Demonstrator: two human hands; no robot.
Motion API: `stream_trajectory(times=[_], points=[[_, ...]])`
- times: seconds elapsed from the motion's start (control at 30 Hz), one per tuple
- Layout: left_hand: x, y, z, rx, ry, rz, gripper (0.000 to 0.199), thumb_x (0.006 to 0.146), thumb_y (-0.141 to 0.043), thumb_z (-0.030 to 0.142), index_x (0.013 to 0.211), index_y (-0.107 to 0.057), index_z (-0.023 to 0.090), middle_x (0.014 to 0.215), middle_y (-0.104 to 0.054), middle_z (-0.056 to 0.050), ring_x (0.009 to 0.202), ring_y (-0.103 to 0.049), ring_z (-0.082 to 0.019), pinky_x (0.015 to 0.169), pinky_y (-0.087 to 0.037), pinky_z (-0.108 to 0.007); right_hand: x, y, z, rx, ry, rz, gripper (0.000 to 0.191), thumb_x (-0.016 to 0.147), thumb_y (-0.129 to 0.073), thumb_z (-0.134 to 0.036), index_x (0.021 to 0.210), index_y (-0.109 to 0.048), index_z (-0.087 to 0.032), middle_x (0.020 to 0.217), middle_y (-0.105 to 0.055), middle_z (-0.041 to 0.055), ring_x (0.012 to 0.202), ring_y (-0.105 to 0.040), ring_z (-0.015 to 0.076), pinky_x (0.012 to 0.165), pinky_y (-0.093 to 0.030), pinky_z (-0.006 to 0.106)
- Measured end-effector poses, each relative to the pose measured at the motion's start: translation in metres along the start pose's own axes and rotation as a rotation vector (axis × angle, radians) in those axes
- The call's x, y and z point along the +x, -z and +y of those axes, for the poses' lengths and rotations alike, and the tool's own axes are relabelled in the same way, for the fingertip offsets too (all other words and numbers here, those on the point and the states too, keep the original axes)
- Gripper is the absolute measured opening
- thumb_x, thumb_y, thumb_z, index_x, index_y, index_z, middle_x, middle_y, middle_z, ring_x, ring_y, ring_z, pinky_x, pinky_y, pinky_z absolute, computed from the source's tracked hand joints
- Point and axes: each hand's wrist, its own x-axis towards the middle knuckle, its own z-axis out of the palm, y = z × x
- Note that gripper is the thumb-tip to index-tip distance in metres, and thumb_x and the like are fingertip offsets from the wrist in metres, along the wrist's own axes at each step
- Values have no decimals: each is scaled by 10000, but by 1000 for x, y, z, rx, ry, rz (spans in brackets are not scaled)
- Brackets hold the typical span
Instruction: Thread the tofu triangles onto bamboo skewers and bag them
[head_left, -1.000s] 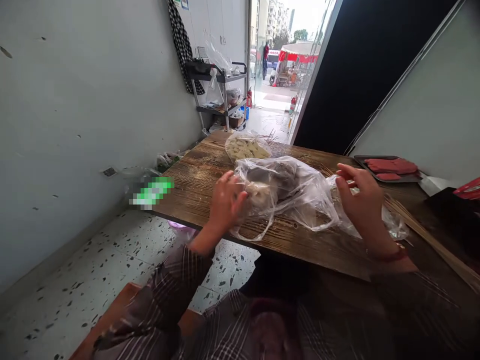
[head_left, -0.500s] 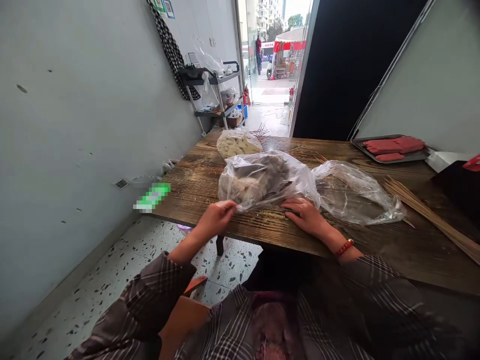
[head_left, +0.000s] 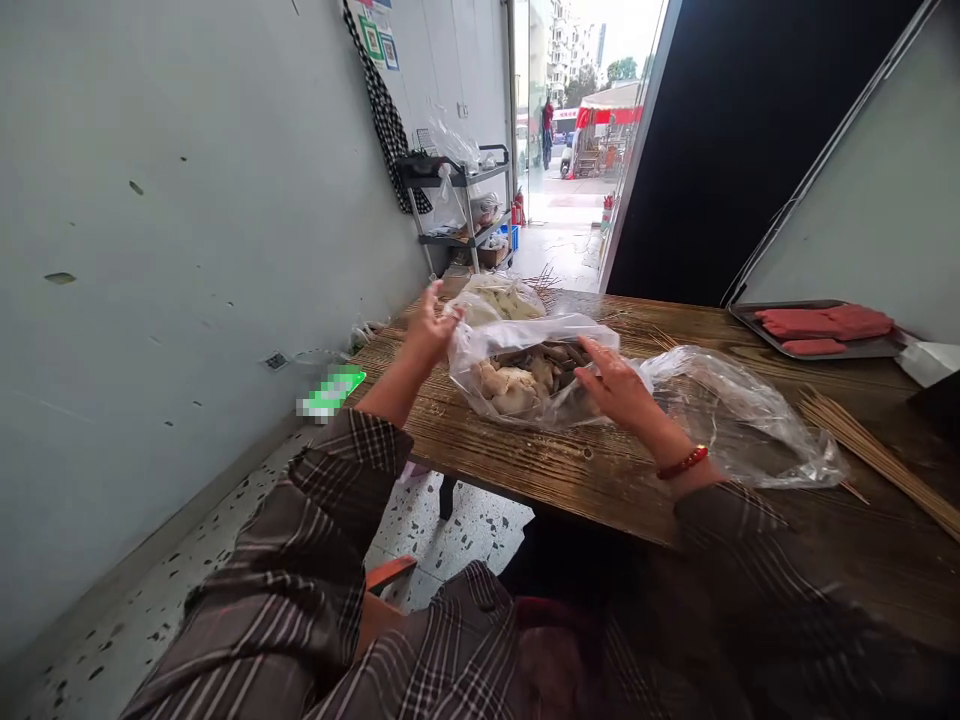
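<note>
A clear plastic bag (head_left: 480, 350) lies open on the wooden table, and pale and grey-brown pieces that look like mushrooms (head_left: 517, 385) show inside it. My left hand (head_left: 431, 328) is raised at the bag's left edge, fingers apart, with the plastic close by its thumb. Over the bag's right side is my right hand (head_left: 615, 380), its fingers spread and touching or just above the contents. A second, flat clear bag (head_left: 750, 410) lies to the right. Behind the open bag rests another bag (head_left: 502, 298) with pale pieces in it.
Thin sticks (head_left: 877, 450) lie at the right of the table (head_left: 525, 465). A grey tray (head_left: 750, 318) at the back right carries red packets (head_left: 825, 325). Beyond the table stand a shelf cart (head_left: 469, 180) and a glass door. A wall runs along the left.
The bag's top has been drawn back, uncovering its contents. My left hand has risen and moved to the bag's far left edge; my right hand has moved up over the bag. The view has shifted.
</note>
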Motion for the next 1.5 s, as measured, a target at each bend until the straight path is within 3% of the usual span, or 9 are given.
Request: stream_trajectory(times=[0.13,0.23,0.33,0.53,0.87,1.07,1.17,1.33,1.5], points=[[-34,-18,-10,486,-313,-259,741,760,-734,457,1426,-459,285,1591,-277,-151,1425,-347,-373,1110,-350,-551,18,-3,28,-32,-113,-9,599,960,-406,-450,1485,-409,-163,1489,-478,159,1393,-434,289,1134,-378,519],[-52,-33,-4,702,-416,-281,949,729,-764,490,1526,-290,289,1633,-134,-191,1468,-213,-435,1108,-229,-686,33,-1,35,-64,-87,16,601,973,-380,-465,1483,-411,-148,1495,-466,171,1389,-438,288,1133,-381,504],[-49,-39,-1,776,-491,-287,869,788,-722,302,1534,-278,289,1633,-160,-173,1464,-217,-432,1120,-197,-696,47,0,40,-102,-56,48,573,980,-386,-452,1461,-450,-146,1492,-475,163,1393,-431,293,1153,-349,502],[-2,-21,-39,661,-347,-269,726,803,-482,68,1506,-364,200,1268,-593,-141,1118,-595,-254,1003,-473,-427,58,3,72,60,-247,-10,567,970,-394,-503,1393,-552,-159,1416,-570,126,1343,-502,274,1154,-355,478],[27,-18,-120,685,-25,-117,549,784,-563,166,1328,-574,91,939,-629,-109,923,-606,-235,943,-477,-379,22,-24,106,274,-314,-5,587,890,-550,-444,1396,-529,-146,1309,-649,148,1208,-617,266,1038,-478,454],[1,-19,-134,507,83,-146,561,767,-656,296,1285,-586,95,1040,-650,-132,901,-630,-217,901,-499,-373,4,-10,73,245,-357,323,451,920,-533,-410,1300,-593,-175,1160,-714,125,1030,-687,232,906,-561,423],[-17,2,-130,211,148,-198,667,783,-658,435,1351,-515,117,1078,-658,-124,878,-646,-187,838,-531,-350,2,10,32,22,-183,442,357,944,-517,-380,1248,-631,-231,1200,-689,99,1085,-649,248,921,-548,452],[-53,21,-83,391,-92,63,634,835,-595,542,1336,-514,162,1311,-550,-171,1100,-604,-249,943,-510,-421,0,2,-27,-83,158,77,381,965,-510,-321,1335,-574,-255,1293,-646,88,1209,-581,263,1054,-453,461],[-86,-12,-16,701,-614,-275,631,884,-579,495,1421,-432,198,1451,-495,-134,1385,-402,-293,1169,-298,-495,-12,-20,-41,-242,244,-215,526,965,-506,-297,1456,-432,-122,1198,-685,153,1107,-590,309,972,-432,466]])
